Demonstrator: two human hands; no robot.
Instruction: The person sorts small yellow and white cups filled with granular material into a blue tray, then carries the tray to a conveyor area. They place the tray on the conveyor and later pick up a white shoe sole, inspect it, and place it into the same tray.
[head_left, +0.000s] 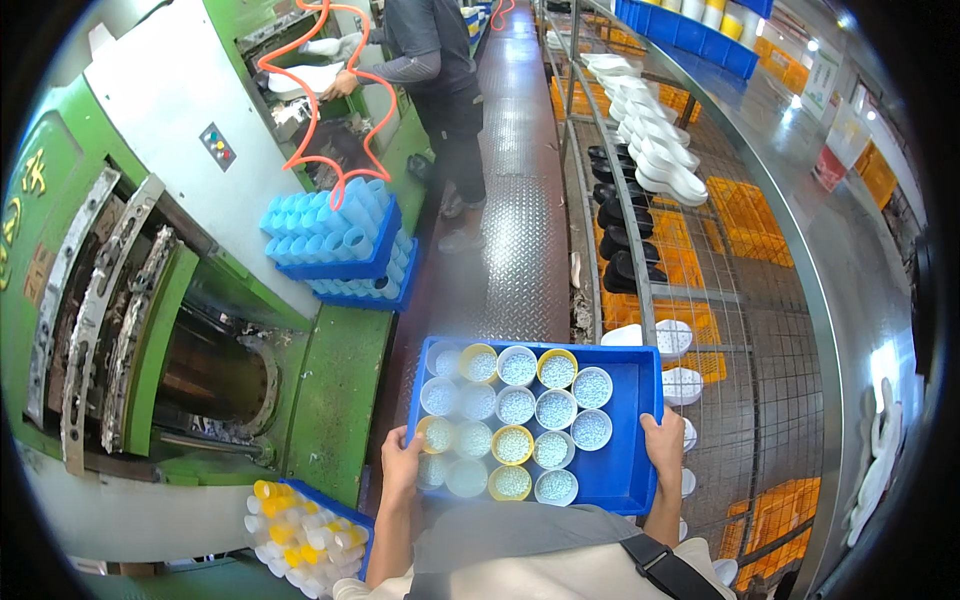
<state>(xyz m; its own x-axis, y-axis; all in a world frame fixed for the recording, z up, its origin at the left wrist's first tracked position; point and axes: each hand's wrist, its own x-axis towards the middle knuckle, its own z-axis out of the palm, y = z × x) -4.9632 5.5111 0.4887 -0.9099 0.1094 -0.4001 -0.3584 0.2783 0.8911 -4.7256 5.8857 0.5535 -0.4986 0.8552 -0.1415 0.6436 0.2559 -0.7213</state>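
A: The fingers (414, 441) of the left hand (401, 464), what have they got?

B: They're curled over the rim of a rectangular blue plastic tray (630, 440), at its nine o'clock. The right hand (663, 445) grips the rim at three o'clock, thumb uppermost; how far its other fingers wrap underneath, I can't tell.

A: And the tray?

B: At six o'clock in the view, close against the person's body. Round white and yellow plastic cups (516, 406) of pale granules crowd its nine o'clock side, leaving a bare strip towards three.

A: What could go wrong?

B: A dip towards three o'clock could slide cups into that strip and topple them. The load looks lopsided, so uneven lifting might cause a tilt. Swinging towards one o'clock might knock the grey metal rack (646, 290), and granules spilled on the patterned metal floor (518, 250) could be slippery.
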